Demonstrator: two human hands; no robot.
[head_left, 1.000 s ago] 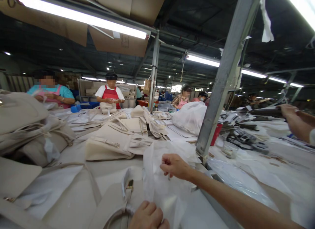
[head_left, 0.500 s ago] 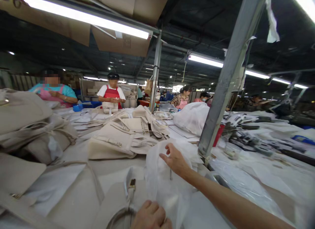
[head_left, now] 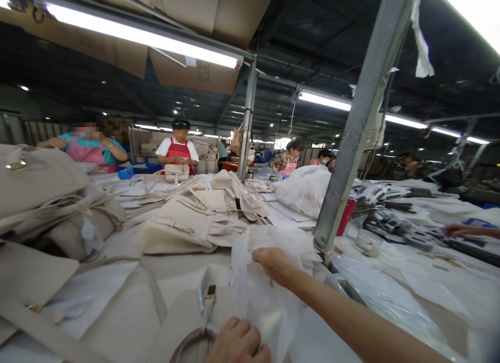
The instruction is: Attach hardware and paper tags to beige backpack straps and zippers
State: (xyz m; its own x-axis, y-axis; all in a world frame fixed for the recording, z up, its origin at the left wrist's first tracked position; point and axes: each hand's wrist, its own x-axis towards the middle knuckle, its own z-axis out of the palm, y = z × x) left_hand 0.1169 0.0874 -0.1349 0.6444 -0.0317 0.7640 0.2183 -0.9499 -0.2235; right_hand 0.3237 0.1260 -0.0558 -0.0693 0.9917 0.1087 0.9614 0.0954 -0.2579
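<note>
My right hand [head_left: 275, 266] reaches in from the right, its fingers closed on the top of a thin white plastic bag [head_left: 253, 295] that stands crumpled on the table. Low in the picture my left hand [head_left: 240, 342] is curled with its knuckles up; what its fingers hold is hidden. It lies against the handle [head_left: 187, 345] of a beige handbag [head_left: 174, 313], which has a strap with a gold buckle [head_left: 211, 291]. The plastic bag stands just right of this handbag.
More beige handbags [head_left: 183, 225] are heaped beyond and at left [head_left: 39, 178]. A slanting metal post [head_left: 344, 144] rises right of my right hand. Dark and grey pieces [head_left: 414, 233] lie at right, near another person's hand [head_left: 457, 230]. Several co-workers [head_left: 179, 149] are across the table.
My right hand has moved slightly down, and its spread thumb and fingers have closed on the plastic bag. My left hand has stayed put. Another person's hand has appeared at the right.
</note>
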